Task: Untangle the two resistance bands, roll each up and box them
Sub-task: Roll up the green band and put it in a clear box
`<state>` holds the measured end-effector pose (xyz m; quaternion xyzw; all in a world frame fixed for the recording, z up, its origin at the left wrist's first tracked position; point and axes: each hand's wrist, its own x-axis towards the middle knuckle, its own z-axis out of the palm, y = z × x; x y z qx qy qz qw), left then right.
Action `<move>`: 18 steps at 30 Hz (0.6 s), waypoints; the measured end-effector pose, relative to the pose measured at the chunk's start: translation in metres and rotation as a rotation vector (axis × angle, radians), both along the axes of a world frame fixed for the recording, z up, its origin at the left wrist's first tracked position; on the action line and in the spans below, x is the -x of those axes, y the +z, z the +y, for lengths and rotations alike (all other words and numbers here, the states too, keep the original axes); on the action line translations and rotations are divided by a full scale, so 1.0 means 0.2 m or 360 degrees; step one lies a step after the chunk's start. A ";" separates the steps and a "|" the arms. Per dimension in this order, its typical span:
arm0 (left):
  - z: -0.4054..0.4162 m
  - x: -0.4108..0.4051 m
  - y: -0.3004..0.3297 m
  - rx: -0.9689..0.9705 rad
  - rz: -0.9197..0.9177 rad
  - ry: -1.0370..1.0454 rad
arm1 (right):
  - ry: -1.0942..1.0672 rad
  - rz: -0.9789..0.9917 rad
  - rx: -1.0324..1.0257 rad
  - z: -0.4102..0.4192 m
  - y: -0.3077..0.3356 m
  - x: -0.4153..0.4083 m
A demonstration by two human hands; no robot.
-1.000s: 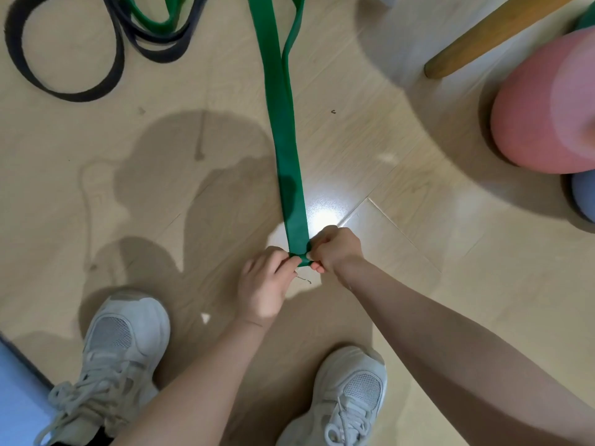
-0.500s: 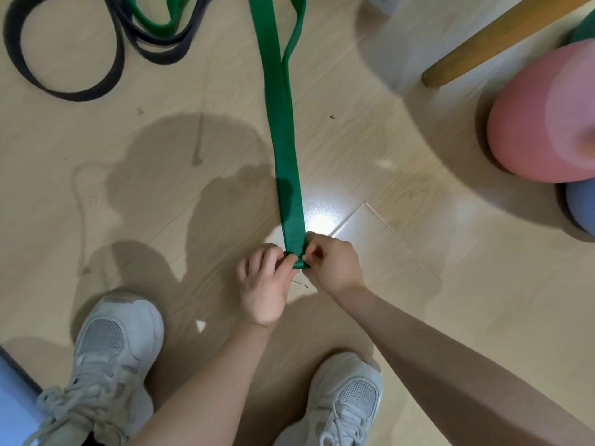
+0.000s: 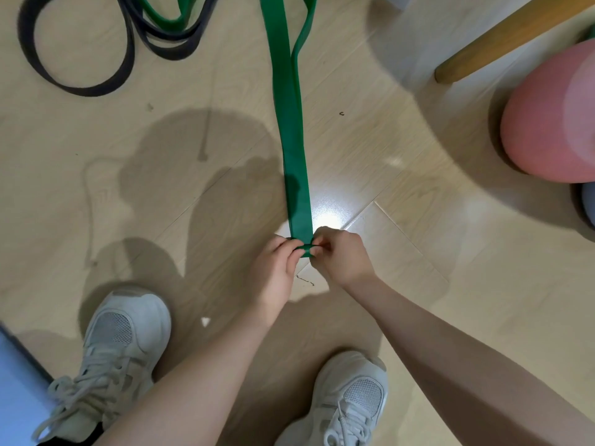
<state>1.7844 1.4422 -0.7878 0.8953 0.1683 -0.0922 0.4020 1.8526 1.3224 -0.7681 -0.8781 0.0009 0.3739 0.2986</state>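
Crouching over a pale wood-plank floor (image 3: 418, 317), a person starts a first tight fold at the near end of a flat, wide green rubber resistance band (image 3: 291, 123). At far left, a flat black rubber resistance band (image 3: 77, 88) lies in loose loops, and at the top edge a bend of green band sits inside one of those loops; whether the two are fully free of each other cannot be told. The left hand (image 3: 273, 272) pinches the left side of the small folded end, thumb and fingers curled on it. The right hand (image 3: 341, 255) pinches the right side the same way, fingertips pressed on the fold. The green strip runs flat up the floor, its two layers parting near the top. The likely hazards: the springy rubber slipping from either pinch and unrolling, the roll wandering crooked where the layers separate, or a remaining snag dragging the black band along. A box is not clearly in view.
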 end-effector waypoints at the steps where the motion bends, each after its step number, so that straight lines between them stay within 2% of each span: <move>1: -0.02 0.00 0.01 0.0017 0.0008 0.0064 | -0.0041 0.0048 0.0032 0.01 0.01 -0.01; 5: -0.06 -0.02 0.04 0.0094 0.0063 0.0280 | -0.0152 0.0124 0.0091 0.04 0.03 -0.06; 8: -0.04 -0.05 0.05 0.0049 0.0137 0.0184 | -0.0300 0.0153 0.0100 0.06 0.03 -0.11; 12: -0.04 -0.01 0.07 0.0109 0.0053 0.0056 | -0.0352 0.0226 0.0048 0.05 0.05 -0.12; 15: -0.04 -0.04 0.05 0.0034 0.0083 0.0125 | -0.0353 0.0130 -0.0004 0.05 0.04 -0.10; 18: -0.03 -0.09 0.06 0.0078 0.0214 0.0211 | -0.0104 -0.0117 0.0124 0.07 0.04 -0.08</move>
